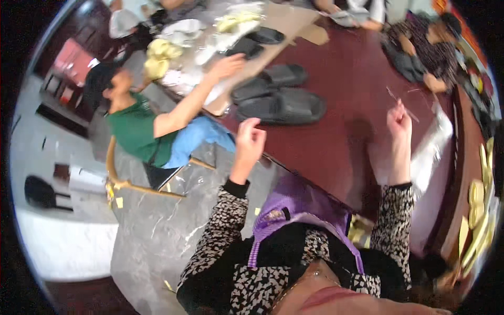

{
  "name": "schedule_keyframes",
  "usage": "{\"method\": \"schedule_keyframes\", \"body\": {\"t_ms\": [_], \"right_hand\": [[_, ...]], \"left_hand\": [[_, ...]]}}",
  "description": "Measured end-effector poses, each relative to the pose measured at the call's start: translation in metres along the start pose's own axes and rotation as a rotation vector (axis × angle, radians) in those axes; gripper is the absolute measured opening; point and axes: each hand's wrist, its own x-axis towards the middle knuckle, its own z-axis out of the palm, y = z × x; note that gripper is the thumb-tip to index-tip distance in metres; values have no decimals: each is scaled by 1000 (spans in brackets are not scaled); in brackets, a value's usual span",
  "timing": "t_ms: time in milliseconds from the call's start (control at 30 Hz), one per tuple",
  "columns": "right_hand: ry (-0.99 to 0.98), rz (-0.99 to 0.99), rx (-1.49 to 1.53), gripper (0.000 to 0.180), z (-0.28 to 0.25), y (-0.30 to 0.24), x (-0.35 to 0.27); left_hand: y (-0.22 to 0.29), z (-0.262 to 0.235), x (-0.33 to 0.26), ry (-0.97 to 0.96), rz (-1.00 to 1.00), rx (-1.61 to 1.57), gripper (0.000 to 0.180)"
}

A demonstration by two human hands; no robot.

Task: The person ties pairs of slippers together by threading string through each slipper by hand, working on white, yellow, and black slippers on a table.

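My left hand (pixel 249 142) is raised by the table's near edge, its fingers curled in and slightly blurred; whatever they may hold is too small to make out. Just beyond it lie dark grey slippers (pixel 283 106) with wide straps, side by side and apart from my fingers. Over the right side of the table, my right hand (pixel 400 122) is closed in a pinch. Thin pale lines show about its fingertips, too fine to name. Beside that hand a crumpled clear plastic bag (pixel 433 144) lies along the table's right side.
The dark red table (pixel 336 68) fills the middle. A cardboard sheet (pixel 289 21) carries more dark slippers (pixel 265 35) and yellow bundles. At left, a person in a green shirt (pixel 139 128) sits reaching over it. Another person (pixel 420 52) sits far right. Yellow pieces (pixel 476 202) stand near the right edge.
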Motion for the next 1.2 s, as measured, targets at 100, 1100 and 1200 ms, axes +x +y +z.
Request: {"method": "schedule_keyframes", "body": {"t_ms": [100,1100,1200], "right_hand": [[-62,119,-57,17,-3,25,-15],[-350,-58,-612,17,38,83,-188],[-363,-58,-632,18,36,84,-190]], "left_hand": [[13,17,5,38,93,61,35],[64,98,30,-399,245,546,25],[75,106,19,-445,190,490,25]]}}
